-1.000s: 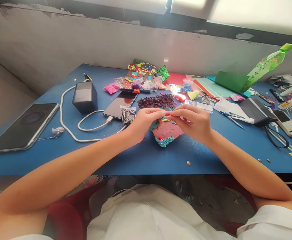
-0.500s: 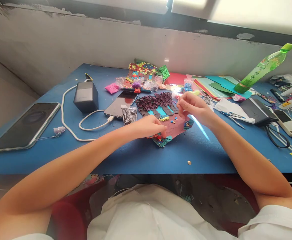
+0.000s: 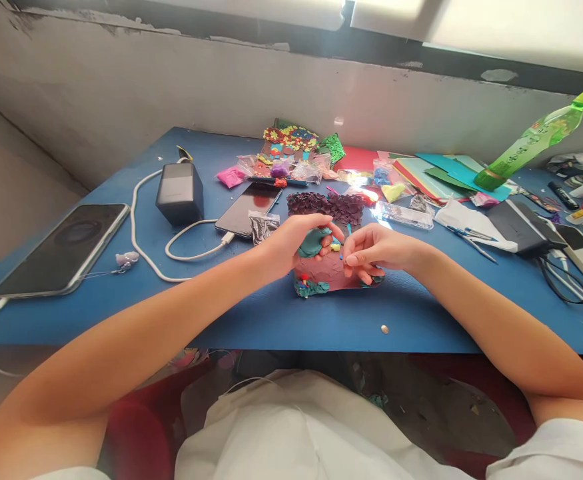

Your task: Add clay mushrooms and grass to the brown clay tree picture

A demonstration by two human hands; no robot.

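A clay picture [image 3: 316,270] lies on the blue table, with dark purple leaf-like bits [image 3: 304,203] along its far edge, pinkish-brown ground and teal clumps at the near corners. Over its middle, my left hand [image 3: 291,243] is closed around a lump of teal clay [image 3: 312,244]. My right hand [image 3: 378,250] hovers just to the right, thumb and fingertips drawn together in a pinch. Whatever may be between those fingertips is too small to make out. Both hands hide parts of the picture.
Behind are a phone [image 3: 248,208], a second clay picture [image 3: 291,141] and bags of coloured clay [image 3: 231,176]. A black power block [image 3: 180,193] and another phone [image 3: 61,250] sit left, with white cables. At right are a green bottle [image 3: 536,143], coloured paper and pens [image 3: 471,237].
My left hand has lifted off the picture's near left corner, and the teal clay now shows in it. My right hand has come down closer to it. The picture has turned squarer to me.
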